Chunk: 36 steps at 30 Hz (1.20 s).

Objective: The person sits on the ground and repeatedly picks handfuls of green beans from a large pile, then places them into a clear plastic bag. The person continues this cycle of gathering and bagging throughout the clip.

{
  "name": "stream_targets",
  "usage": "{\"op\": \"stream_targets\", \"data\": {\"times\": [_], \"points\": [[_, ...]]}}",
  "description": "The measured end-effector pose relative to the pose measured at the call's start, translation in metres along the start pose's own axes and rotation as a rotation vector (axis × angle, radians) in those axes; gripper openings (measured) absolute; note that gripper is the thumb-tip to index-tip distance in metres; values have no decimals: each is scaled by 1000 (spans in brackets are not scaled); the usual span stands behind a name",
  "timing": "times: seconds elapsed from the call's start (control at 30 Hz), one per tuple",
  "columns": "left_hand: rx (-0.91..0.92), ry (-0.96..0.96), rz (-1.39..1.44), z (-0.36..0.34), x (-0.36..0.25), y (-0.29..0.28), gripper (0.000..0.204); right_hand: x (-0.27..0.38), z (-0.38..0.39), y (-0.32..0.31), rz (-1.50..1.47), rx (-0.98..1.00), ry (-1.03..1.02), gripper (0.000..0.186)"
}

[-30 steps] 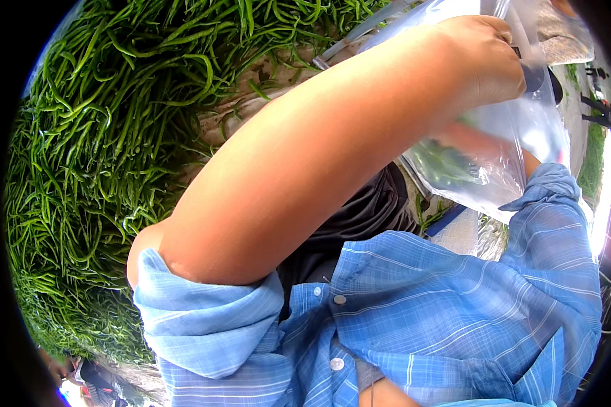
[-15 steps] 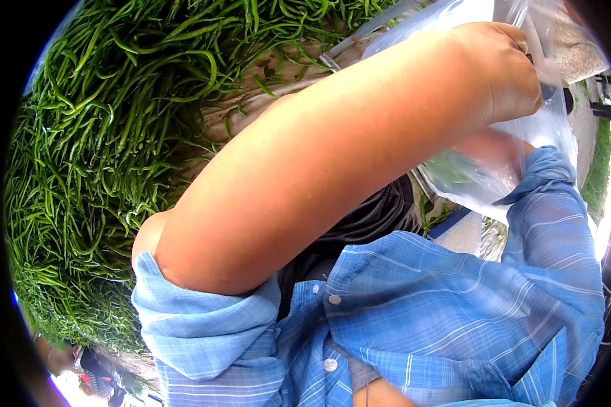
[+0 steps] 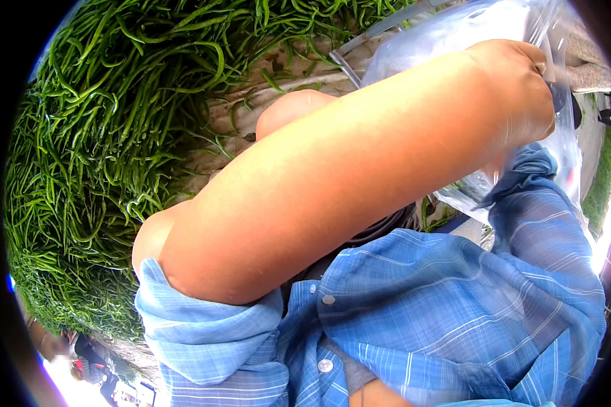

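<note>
My left forearm crosses the view from lower left to upper right. At its end my left hand (image 3: 523, 91) is closed, its fingers curled on the upper part of a clear plastic bag (image 3: 448, 34). The bag hangs around and below the fist, and some green shows through its lower part. From the right, my right arm (image 3: 536, 197), in a rolled blue plaid sleeve, reaches to the bag. Only a little skin of my right hand (image 3: 497, 165) shows there; its fingers are hidden behind my left forearm. A big heap of long green chilies (image 3: 115, 136) lies at the left.
Loose chilies lie on a pale sheet (image 3: 288, 71) beside the heap. A grey metal tube frame (image 3: 349, 68) stands beside the bag, and a beige woven sack (image 3: 584, 57) at far right. Beyond my forearm shows a rounded patch of bare skin (image 3: 292, 112); whose, I cannot tell.
My left hand has shifted slightly right and down with the bag. My right hand, blurred at the bag before, is now mostly hidden behind my left forearm. More of the rounded bare skin shows.
</note>
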<state>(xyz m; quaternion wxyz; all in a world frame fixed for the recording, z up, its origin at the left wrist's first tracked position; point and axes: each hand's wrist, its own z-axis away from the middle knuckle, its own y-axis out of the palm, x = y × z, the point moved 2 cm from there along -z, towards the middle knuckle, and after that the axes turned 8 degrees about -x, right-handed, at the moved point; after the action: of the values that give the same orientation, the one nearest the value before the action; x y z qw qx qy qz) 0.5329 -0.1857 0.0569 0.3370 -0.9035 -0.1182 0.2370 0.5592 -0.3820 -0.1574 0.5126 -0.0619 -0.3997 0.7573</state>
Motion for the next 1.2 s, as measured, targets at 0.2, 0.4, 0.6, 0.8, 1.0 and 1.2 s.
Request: {"op": "stream_targets", "data": {"times": [0.2, 0.4, 0.6, 0.8, 1.0, 1.2], "points": [[65, -50, 42, -4, 3, 7, 12, 1, 2, 3, 5, -21, -7, 81], [84, -47, 34, -2, 6, 6, 12, 3, 4, 14, 23, -46, -27, 81], [105, -47, 10, -3, 13, 3, 13, 3, -3, 11, 56, -81, -54, 80], [136, -55, -40, 1, 12, -11, 16, 2, 0, 31, 143, -192, -106, 80], [169, -97, -197, 29, 3, -66, 19, -4, -19, 55, 331, -562, -278, 80], [119, -468, -358, 123, -57, -160, 22, -12, -15, 50, -44, -349, -50, 63]]}}
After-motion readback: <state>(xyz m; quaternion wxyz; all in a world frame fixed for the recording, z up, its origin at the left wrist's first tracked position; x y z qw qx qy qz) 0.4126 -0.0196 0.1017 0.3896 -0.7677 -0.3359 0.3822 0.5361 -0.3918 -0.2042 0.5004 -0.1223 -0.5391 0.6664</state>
